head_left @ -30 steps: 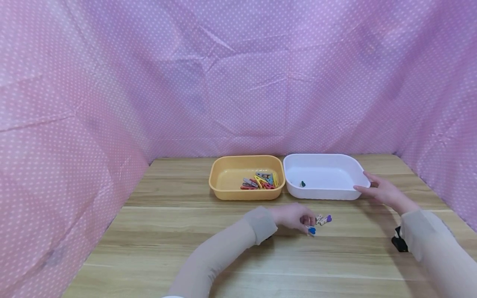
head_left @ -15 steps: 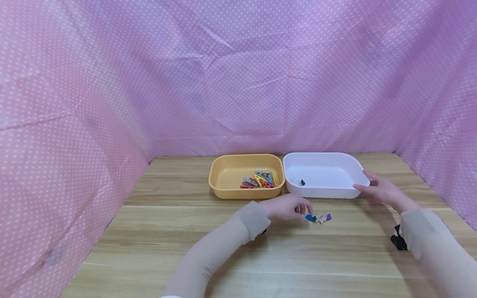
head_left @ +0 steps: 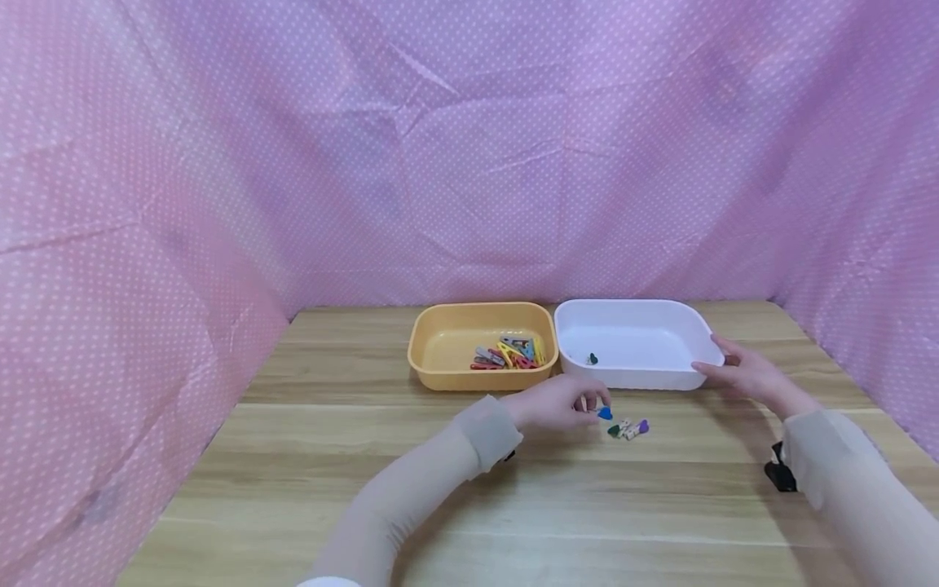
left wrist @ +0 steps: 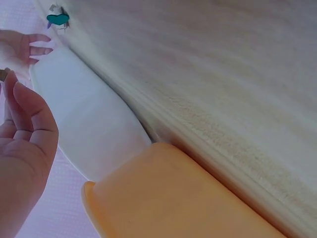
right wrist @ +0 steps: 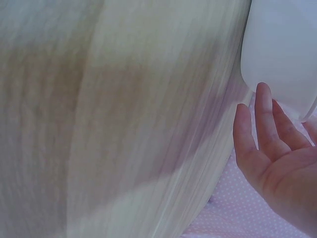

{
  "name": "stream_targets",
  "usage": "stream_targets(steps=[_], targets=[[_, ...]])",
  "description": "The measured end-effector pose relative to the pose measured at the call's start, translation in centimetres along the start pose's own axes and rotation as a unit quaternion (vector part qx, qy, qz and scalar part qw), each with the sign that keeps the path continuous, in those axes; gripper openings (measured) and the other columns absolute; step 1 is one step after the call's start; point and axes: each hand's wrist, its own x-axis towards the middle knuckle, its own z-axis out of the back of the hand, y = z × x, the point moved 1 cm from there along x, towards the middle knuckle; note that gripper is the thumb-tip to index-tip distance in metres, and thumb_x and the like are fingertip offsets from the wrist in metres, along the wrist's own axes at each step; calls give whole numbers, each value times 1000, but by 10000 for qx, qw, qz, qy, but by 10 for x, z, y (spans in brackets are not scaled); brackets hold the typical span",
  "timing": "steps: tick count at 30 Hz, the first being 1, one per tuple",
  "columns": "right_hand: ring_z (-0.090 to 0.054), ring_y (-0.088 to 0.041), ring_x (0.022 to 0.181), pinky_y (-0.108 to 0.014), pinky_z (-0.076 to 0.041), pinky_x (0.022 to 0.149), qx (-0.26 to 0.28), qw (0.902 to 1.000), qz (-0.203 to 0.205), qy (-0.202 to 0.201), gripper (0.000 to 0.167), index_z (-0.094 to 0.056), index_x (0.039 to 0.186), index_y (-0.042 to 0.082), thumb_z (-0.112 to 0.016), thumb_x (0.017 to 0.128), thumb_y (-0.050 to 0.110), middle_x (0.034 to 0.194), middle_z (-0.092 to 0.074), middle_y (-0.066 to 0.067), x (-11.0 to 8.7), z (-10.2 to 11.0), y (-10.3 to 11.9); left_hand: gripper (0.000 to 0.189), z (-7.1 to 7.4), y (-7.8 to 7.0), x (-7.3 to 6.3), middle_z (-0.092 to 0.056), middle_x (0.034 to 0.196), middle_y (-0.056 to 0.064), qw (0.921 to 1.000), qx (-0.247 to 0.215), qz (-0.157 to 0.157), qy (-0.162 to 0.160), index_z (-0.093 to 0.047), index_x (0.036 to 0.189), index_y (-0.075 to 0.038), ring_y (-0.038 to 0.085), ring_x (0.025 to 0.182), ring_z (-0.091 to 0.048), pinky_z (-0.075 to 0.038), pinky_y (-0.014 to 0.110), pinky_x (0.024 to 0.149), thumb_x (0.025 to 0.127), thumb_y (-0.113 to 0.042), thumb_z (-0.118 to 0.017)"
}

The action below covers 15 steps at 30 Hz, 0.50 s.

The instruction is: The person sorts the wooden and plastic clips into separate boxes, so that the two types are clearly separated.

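My left hand [head_left: 555,402] pinches a small wooden clothespin with a blue heart [head_left: 605,413], held above the table in front of the white bin [head_left: 638,378]. In the left wrist view only a bit of its wood [left wrist: 4,75] shows at the fingertips. My right hand [head_left: 750,377] rests its extended fingers against the white bin's right front corner; the right wrist view shows these fingers [right wrist: 265,121] fairly straight. On the table lie small clothespins with a green heart [head_left: 614,430] and a purple heart [head_left: 643,426]. Another green-heart clothespin [head_left: 592,359] is inside the white bin.
Left of the white bin, nearly touching it, stands a yellow-orange bin [head_left: 480,380] with several coloured plastic clothespins [head_left: 513,354]. Both bins are near the back edge of the wooden table [head_left: 308,456]. A pink dotted cloth [head_left: 484,163] hangs behind and at the sides.
My left hand has moved back and slightly left, carrying the blue-heart clothespin away from the others on the table. My right hand has stayed at the white bin's corner.
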Motion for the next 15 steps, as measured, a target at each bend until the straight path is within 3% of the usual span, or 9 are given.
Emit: stream_targets(steps=[8, 15], targets=[[-55, -36, 107, -45, -54, 81, 68, 9999, 72, -33, 86, 0, 144, -13, -53, 97, 35, 131, -34, -47, 1, -1, 1, 25, 7, -2, 4, -58, 92, -4, 9992, 27, -245, -311, -59, 118, -11, 4, 77, -53, -47, 12, 67, 94, -17, -59], [-56, -37, 106, -46, -54, 81, 23, 10000, 64, -31, 84, 1, 143, -14, -52, 97, 33, 130, -33, -47, 0, 0, 1, 22, 24, -5, 5, -59, 93, -6, 9977, 213, -98, -636, -59, 113, -16, 3, 79, -55, -46, 12, 69, 92, -20, -62]])
